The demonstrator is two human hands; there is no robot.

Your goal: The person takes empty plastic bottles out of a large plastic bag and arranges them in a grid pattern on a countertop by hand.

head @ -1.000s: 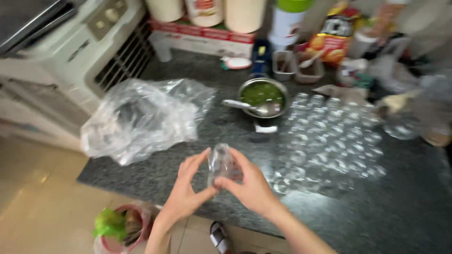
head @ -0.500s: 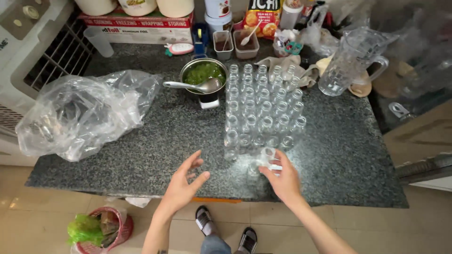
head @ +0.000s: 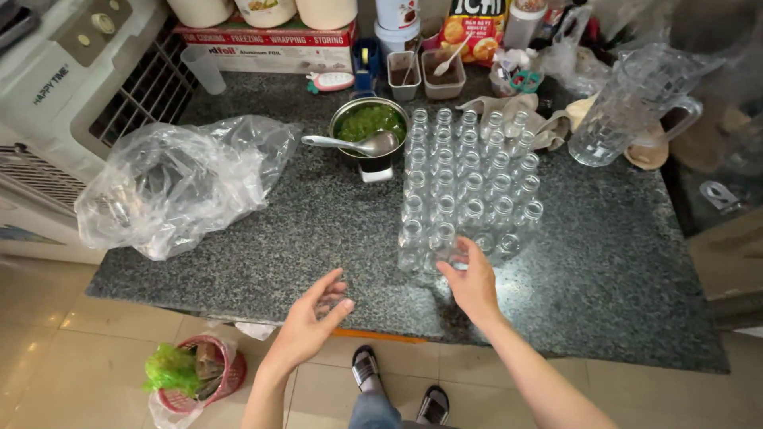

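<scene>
jars [head: 262, 9] cut off at top edge, bag [head: 171, 183] contents unclear — blurred

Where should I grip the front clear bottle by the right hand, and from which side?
Take the front clear bottle around its body, coming from the near counter edge, probably with the right hand. It stands upright, with other bottles packed close behind and beside it, so only the near side is open.

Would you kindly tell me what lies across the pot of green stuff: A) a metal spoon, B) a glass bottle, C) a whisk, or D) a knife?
A: a metal spoon rests across the rim of the pot, its bowl over the green contents and its handle pointing left.
</scene>
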